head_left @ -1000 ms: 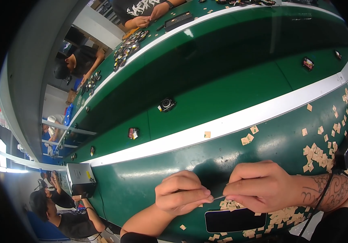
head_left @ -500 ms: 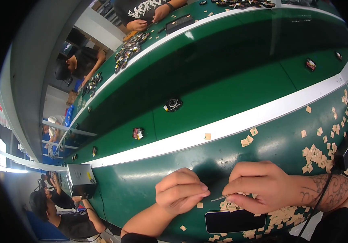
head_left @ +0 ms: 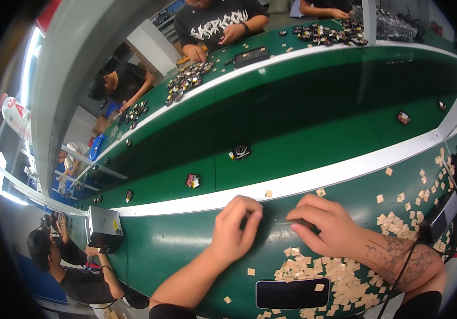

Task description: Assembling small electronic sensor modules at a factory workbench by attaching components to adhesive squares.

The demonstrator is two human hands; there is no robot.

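Observation:
My left hand is raised over the green table, fingers curled, thumb and index finger near each other; anything between them is too small to make out. Facing it, my right hand pinches a thin metal tool, apparently tweezers, its tip directed at the left hand. Nearer to me, a dark-screened phone lies flat with a tan square on its screen. Many small tan squares are scattered around the phone and below my right hand.
Beyond the white rail runs a green belt bearing a black device with a round dial and several other small devices. More squares and a black box with cables lie right. A metal-sided box stands left. Co-workers sit opposite and left.
Both hands have moved up and away from the phone, uncovering more tan squares. My hands are slightly farther apart. The view has tilted, showing more of the co-workers opposite.

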